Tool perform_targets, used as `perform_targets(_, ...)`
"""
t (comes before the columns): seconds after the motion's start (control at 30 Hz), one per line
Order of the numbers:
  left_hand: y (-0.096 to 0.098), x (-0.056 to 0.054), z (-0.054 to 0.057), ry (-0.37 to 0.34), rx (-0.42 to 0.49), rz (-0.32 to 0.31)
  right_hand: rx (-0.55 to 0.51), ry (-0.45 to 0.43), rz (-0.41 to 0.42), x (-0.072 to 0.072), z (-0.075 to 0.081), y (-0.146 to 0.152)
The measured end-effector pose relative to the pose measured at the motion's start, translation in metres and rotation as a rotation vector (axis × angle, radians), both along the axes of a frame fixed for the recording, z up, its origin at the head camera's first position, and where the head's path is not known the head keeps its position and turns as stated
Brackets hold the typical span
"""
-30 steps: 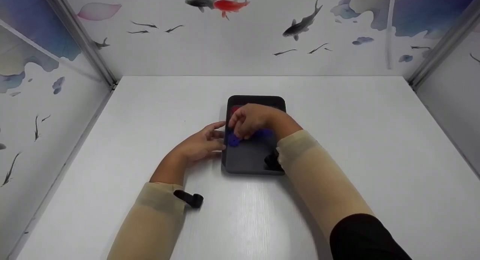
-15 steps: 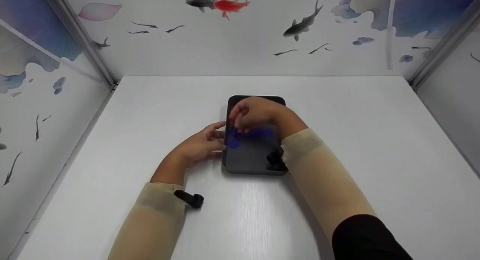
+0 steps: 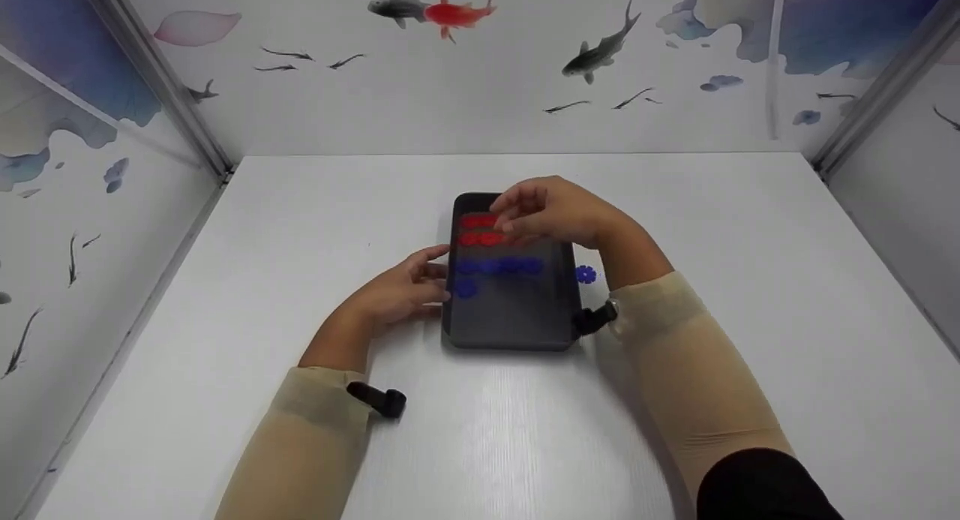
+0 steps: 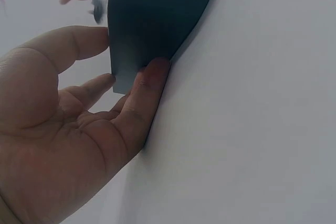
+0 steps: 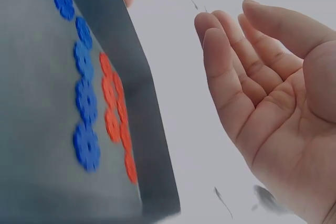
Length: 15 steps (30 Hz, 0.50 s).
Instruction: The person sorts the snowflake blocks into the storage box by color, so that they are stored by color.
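Note:
A dark grey tray [image 3: 513, 321] lies on the white table, holding rows of red snowflake discs [image 3: 481, 238] and blue snowflake discs [image 3: 501, 266]. One blue disc [image 3: 466, 288] sits below the blue row, at the tray's left. My left hand [image 3: 401, 289] touches the tray's left wall with extended fingertips, as the left wrist view shows from close by [image 4: 89, 114]. My right hand [image 3: 562, 208] hovers over the tray's upper right part with its fingers loosely bent. In the right wrist view, the right hand [image 5: 273, 87] has nothing in it.
Another blue snowflake disc [image 3: 586, 275] lies on the table [image 3: 480, 430] just right of the tray. A back wall [image 3: 480, 92] printed with fish and side panels enclose the table. A black wrist camera [image 3: 595, 319] overlaps the tray's lower right edge.
My right hand has lifted from the blue discs at the tray's left and moved up and right, uncovering the red and blue rows. My left hand has stayed at the tray's wall.

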<state>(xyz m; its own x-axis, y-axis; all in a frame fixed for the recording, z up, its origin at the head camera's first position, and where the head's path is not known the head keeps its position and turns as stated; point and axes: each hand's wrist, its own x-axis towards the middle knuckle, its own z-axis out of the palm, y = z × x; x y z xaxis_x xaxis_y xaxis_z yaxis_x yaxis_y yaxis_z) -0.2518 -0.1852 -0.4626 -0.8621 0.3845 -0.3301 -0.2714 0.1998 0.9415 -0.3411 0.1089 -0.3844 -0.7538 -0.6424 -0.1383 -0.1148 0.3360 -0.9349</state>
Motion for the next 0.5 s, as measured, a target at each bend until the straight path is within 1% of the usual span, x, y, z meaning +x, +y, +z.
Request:
perform_targets(0.13,-0.001,0.001,0.0,-0.008,0.009,0.01,-0.042,0.02,-0.017,0.005,-0.002,0.027)
perform_targets(0.27,-0.001,0.001,0.0,-0.024,0.023,0.017,-0.071,0.008,-0.064,0.007,-0.005,0.052)
perform_targets(0.37,0.0,0.0,0.0,-0.028,0.024,0.026,-0.058,0.004,-0.114,0.008,-0.009,0.067)
perform_targets(0.5,0.001,0.0,-0.001,-0.024,0.02,0.026,-0.002,0.003,-0.154,0.008,-0.014,0.084)
